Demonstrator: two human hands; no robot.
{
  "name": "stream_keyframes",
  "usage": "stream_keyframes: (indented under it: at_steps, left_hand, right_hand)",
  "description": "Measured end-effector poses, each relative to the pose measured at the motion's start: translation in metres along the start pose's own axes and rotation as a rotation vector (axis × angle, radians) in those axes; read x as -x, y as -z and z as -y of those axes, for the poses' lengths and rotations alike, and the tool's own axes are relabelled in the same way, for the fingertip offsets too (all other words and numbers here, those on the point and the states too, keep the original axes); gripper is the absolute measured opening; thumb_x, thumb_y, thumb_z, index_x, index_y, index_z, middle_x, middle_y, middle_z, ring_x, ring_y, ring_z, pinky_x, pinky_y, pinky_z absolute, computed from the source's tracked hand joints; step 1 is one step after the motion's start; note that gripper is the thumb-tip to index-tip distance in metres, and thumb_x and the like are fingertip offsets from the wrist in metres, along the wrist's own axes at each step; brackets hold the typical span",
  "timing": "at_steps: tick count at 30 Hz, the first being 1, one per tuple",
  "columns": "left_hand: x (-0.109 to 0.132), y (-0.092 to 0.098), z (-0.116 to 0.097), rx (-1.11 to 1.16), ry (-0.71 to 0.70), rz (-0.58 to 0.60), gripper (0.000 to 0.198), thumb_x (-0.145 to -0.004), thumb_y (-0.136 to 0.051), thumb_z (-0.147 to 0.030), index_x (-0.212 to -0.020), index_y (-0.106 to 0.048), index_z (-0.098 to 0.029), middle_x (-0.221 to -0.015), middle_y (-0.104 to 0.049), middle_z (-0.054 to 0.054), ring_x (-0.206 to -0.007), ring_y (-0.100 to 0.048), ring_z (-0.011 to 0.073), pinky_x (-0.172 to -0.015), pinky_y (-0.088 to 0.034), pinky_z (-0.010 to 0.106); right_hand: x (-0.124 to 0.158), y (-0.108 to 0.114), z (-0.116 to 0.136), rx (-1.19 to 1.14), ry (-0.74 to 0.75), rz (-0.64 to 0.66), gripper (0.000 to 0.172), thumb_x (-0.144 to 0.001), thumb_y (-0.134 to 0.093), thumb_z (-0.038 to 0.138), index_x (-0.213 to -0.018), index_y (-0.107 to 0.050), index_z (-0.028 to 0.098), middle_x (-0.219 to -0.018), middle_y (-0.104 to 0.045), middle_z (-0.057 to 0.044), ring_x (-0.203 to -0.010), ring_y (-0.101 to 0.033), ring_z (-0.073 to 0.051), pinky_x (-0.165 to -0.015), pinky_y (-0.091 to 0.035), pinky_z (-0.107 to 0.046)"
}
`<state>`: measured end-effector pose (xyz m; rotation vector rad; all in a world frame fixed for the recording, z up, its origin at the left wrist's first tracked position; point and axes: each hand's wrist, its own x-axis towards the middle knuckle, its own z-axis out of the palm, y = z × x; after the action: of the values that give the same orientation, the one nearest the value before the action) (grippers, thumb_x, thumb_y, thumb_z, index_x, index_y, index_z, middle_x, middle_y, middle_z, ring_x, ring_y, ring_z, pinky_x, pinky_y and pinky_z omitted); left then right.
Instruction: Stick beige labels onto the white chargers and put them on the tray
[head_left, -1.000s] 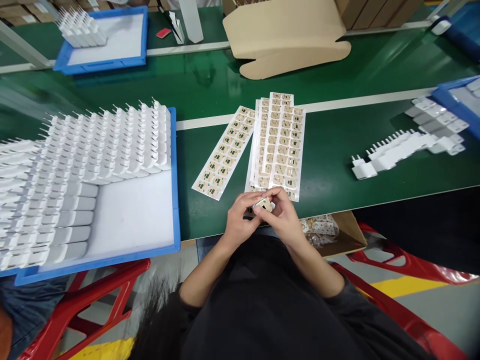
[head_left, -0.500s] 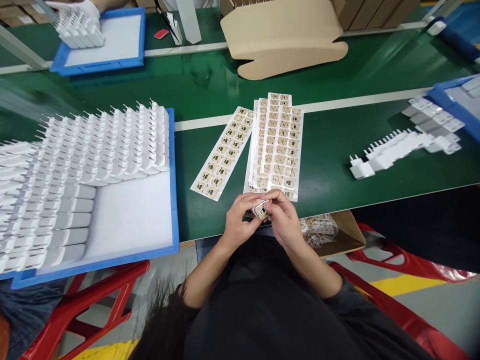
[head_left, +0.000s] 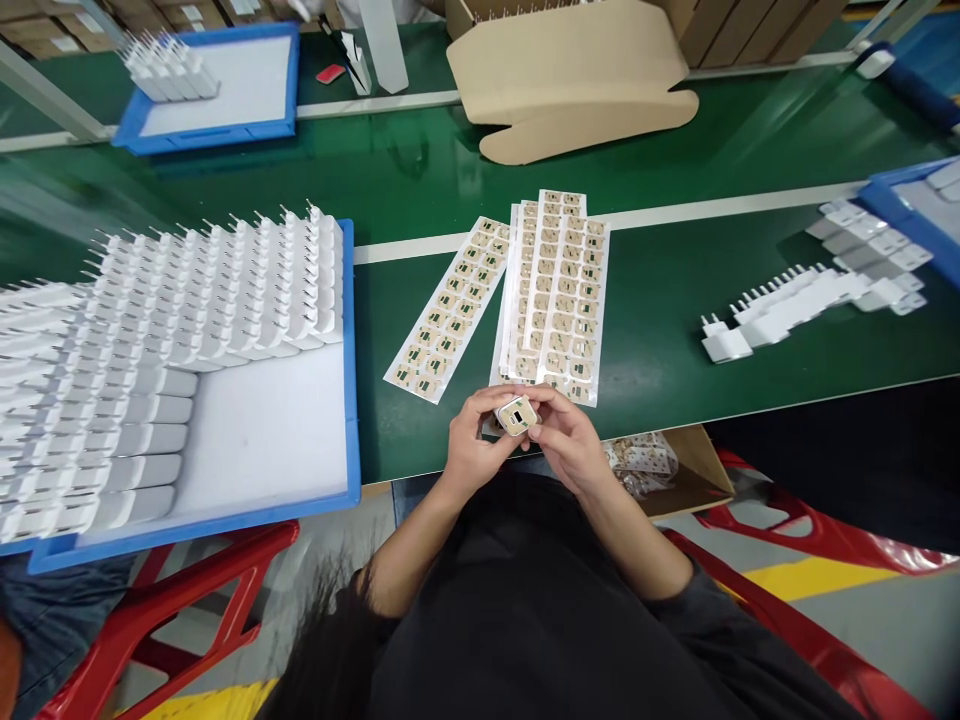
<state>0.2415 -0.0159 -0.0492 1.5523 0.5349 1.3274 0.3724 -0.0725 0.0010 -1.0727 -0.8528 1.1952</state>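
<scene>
- While both hands are gripping it, one small white piece (head_left: 517, 416) is being held above the near edge of a green bench (head_left: 409, 445), its tan, dark-windowed face showing; clock readings are running from here, 12 pointing away from the wearer.
- Left hand (head_left: 478, 440): fingers are wrapping the piece from 9 o'clock, nearly closed.
- Right hand (head_left: 568, 440): fingers are bending onto its edge from 3 o'clock, drawn together; some tips are hiding.
- Stack of tan-label sheets (head_left: 559, 300): overlapping, lying at 12.
- Loose label sheet (head_left: 448, 310): slanting at 11.
- Blue tray (head_left: 349, 380): standing at 9 to 10, carrying rows of white pronged plugs (head_left: 225, 290).
- White plug row (head_left: 795, 303): lying at 2.
- Cardboard flap (head_left: 570, 80): spreading beyond the stack, toward 12.
- Carton (head_left: 706, 468): sitting below bench level, between 3 and 4.
</scene>
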Motion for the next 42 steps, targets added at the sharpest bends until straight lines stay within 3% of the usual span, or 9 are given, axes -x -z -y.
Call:
stream_keyframes:
  at_steps: [7, 15, 21, 25, 29, 34, 38, 40, 42]
  left_hand:
    - [-0.002, -0.002, -0.002, 0.009, -0.024, -0.013, 0.038, -0.086, -0.078, -0.019, -0.119, -0.06, -0.025, -0.124, -0.072, 0.009, -0.12, -0.07, 0.0218, -0.099, -0.06, 0.038]
    - [-0.008, -0.002, -0.008, -0.148, -0.191, 0.046, 0.034, -0.09, -0.071, -0.012, -0.119, -0.062, -0.026, -0.118, -0.075, 0.008, -0.115, -0.07, 0.0209, -0.099, -0.059, 0.043]
    - [-0.006, -0.002, -0.009, -0.091, -0.13, 0.033, 0.043, -0.083, -0.078, -0.01, -0.119, -0.061, -0.027, -0.12, -0.074, 0.009, -0.118, -0.07, 0.0231, -0.1, -0.058, 0.044]
    - [-0.008, -0.002, -0.009, -0.07, -0.135, 0.055, 0.043, -0.082, -0.079, -0.008, -0.118, -0.063, -0.026, -0.12, -0.075, 0.009, -0.117, -0.07, 0.0232, -0.102, -0.057, 0.045]
    - [-0.009, -0.002, -0.011, -0.074, -0.14, 0.053, 0.041, -0.083, -0.079, -0.011, -0.118, -0.063, -0.026, -0.12, -0.076, 0.009, -0.116, -0.071, 0.0233, -0.102, -0.057, 0.045]
    - [-0.006, -0.003, -0.012, -0.04, -0.007, 0.027, 0.038, -0.083, -0.08, -0.016, -0.116, -0.062, -0.023, -0.122, -0.076, 0.01, -0.117, -0.073, 0.0232, -0.101, -0.059, 0.041]
    - [-0.003, -0.002, -0.009, 0.013, 0.107, -0.03, 0.04, -0.083, -0.082, -0.021, -0.116, -0.059, -0.022, -0.124, -0.075, 0.012, -0.12, -0.072, 0.0243, -0.095, -0.061, 0.036]
    - [-0.001, -0.002, -0.007, 0.012, 0.128, -0.045, 0.042, -0.083, -0.082, -0.022, -0.117, -0.058, -0.022, -0.124, -0.074, 0.012, -0.121, -0.071, 0.0246, -0.092, -0.061, 0.033]
    - [0.0, -0.002, -0.006, 0.005, 0.135, -0.042, 0.042, -0.084, -0.081, -0.022, -0.119, -0.058, -0.022, -0.125, -0.074, 0.013, -0.123, -0.07, 0.025, -0.091, -0.061, 0.033]
  right_hand:
    - [0.001, -0.002, 0.001, 0.132, 0.091, 0.007, 0.035, -0.082, -0.079, 0.031, -0.116, -0.07, 0.031, -0.106, -0.055, -0.004, -0.096, -0.056, -0.017, -0.078, -0.056, -0.029]
    - [-0.002, -0.014, 0.0, 0.192, 0.12, -0.18, 0.019, -0.079, -0.078, 0.029, -0.089, -0.063, 0.025, -0.082, -0.048, 0.003, -0.075, -0.046, -0.013, -0.065, -0.047, -0.023]
    - [-0.003, -0.001, 0.004, 0.205, 0.089, -0.128, 0.012, -0.092, -0.065, 0.035, -0.093, -0.071, 0.025, -0.086, -0.059, 0.0, -0.073, -0.056, -0.014, -0.057, -0.05, -0.025]
    - [-0.002, 0.012, 0.021, 0.472, 0.251, -0.083, 0.009, -0.095, -0.067, 0.028, -0.1, -0.073, 0.024, -0.091, -0.067, -0.002, -0.08, -0.064, -0.015, -0.071, -0.055, -0.028]
    - [-0.004, 0.019, 0.033, 0.817, 0.516, -0.028, 0.005, -0.095, -0.067, 0.018, -0.097, -0.069, 0.022, -0.09, -0.068, -0.003, -0.08, -0.065, -0.015, -0.067, -0.053, -0.027]
    - [0.004, 0.017, 0.034, 1.103, 0.76, 0.111, 0.01, -0.097, -0.059, 0.014, -0.103, -0.063, 0.022, -0.094, -0.068, -0.007, -0.088, -0.064, -0.019, -0.075, -0.054, -0.031]
    - [0.031, 0.028, 0.029, 0.978, 0.464, 0.429, 0.007, -0.101, -0.054, 0.019, -0.099, -0.06, 0.022, -0.092, -0.065, -0.005, -0.087, -0.062, -0.016, -0.076, -0.053, -0.027]
    - [0.048, 0.05, 0.018, 0.896, 0.2, 0.531, 0.013, -0.104, -0.052, 0.026, -0.095, -0.06, 0.022, -0.094, -0.064, -0.005, -0.086, -0.062, -0.015, -0.077, -0.052, -0.026]
    - [0.064, 0.089, -0.002, 0.84, -0.062, 0.505, 0.022, -0.104, -0.051, 0.037, -0.093, -0.062, 0.021, -0.095, -0.066, -0.005, -0.086, -0.063, -0.016, -0.08, -0.053, -0.029]
